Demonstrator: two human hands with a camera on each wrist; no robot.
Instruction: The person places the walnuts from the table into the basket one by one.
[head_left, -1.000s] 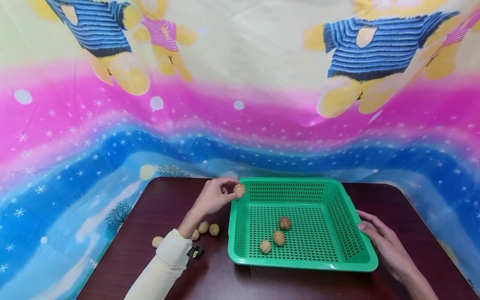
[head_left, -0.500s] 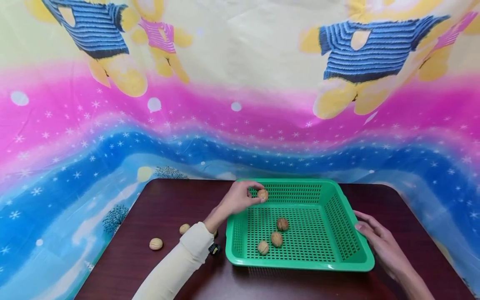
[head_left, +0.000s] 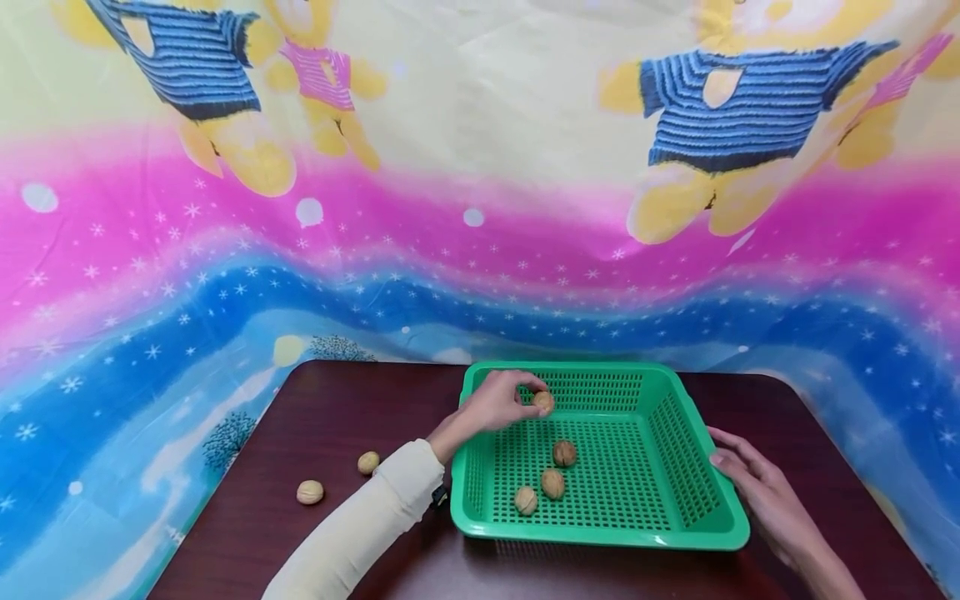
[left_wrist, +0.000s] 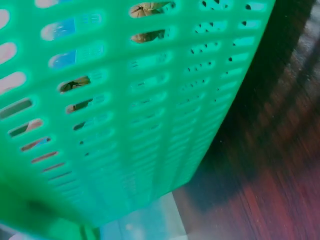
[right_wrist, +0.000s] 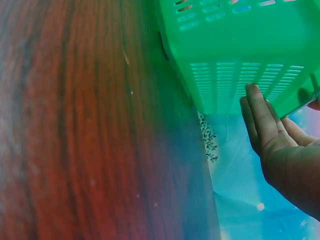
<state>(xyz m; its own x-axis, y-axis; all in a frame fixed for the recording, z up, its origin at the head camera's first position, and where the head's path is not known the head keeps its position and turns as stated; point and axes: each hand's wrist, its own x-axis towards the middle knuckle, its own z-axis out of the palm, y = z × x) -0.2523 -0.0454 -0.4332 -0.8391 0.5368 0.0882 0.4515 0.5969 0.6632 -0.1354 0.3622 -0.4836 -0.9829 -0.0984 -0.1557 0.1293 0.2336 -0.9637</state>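
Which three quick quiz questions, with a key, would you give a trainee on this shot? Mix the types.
1. Count: how many walnuts lie on the floor of the green basket?

2. True or false: the right hand is pinching a walnut.

3. Multiple choice: where on the table do the two loose walnuts show in the head view?
A. Right of the basket
B. Left of the basket
C. Behind the basket

Key:
1. Three.
2. False. The left hand pinches one; the right hand is at the basket's right side.
3. B.
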